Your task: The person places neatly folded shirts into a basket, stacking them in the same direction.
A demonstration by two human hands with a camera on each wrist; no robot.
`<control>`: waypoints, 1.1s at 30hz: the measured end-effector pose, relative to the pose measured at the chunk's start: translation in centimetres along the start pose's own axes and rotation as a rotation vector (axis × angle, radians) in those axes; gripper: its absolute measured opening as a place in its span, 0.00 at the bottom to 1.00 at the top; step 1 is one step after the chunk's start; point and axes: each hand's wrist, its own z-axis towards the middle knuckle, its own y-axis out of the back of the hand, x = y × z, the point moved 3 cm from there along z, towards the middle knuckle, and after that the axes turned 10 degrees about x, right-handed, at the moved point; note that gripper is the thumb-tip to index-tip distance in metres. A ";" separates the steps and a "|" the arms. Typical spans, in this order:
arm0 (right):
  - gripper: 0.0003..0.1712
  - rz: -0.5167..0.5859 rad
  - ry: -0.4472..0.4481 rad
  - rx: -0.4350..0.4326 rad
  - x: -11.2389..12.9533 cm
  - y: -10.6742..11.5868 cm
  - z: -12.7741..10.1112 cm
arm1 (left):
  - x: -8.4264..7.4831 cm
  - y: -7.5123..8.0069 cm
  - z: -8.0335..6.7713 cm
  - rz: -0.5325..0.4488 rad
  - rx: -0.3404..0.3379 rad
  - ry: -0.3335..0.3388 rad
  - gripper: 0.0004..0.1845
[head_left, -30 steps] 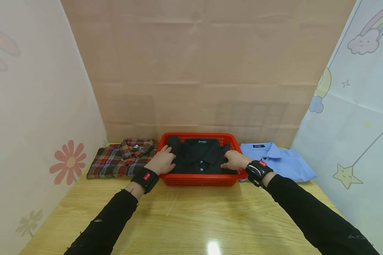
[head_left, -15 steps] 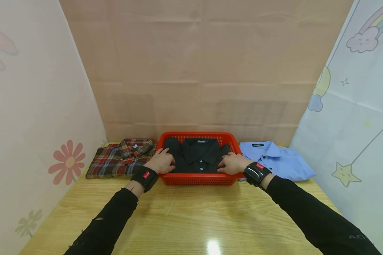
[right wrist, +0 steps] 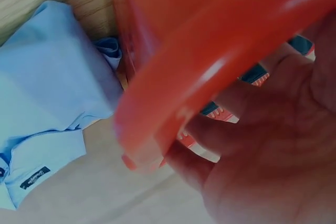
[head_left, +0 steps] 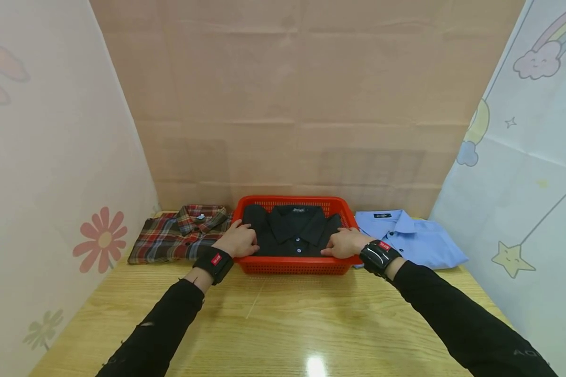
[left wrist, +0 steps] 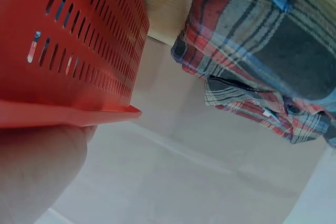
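Inside the red basket [head_left: 294, 264] at the table's far edge, the black shirt [head_left: 292, 233] lies folded flat, collar up: that one looks placed. My left hand [head_left: 239, 242] and right hand [head_left: 346, 243] rest on its two near corners, fingers fairly straight, pressing rather than gripping; right palm sits against the rim. Left of the basket a plaid shirt [head_left: 179, 235] and right of it a blue shirt [head_left: 412, 238] lie folded on the table [head_left: 283, 324], not in the basket.
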 end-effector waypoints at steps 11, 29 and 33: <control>0.28 0.066 0.066 -0.169 -0.1 1.3 -0.6 | 0.7 0.4 -1.7 -0.149 -0.309 -0.116 0.09; 0.36 0.150 0.096 -0.256 2.1 2.2 -1.1 | 2.7 -1.1 -5.4 -0.367 -0.604 -0.046 0.07; 0.35 0.147 0.101 -0.270 2.2 2.4 -1.1 | 2.6 -0.7 -5.9 -0.409 -0.618 -0.031 0.06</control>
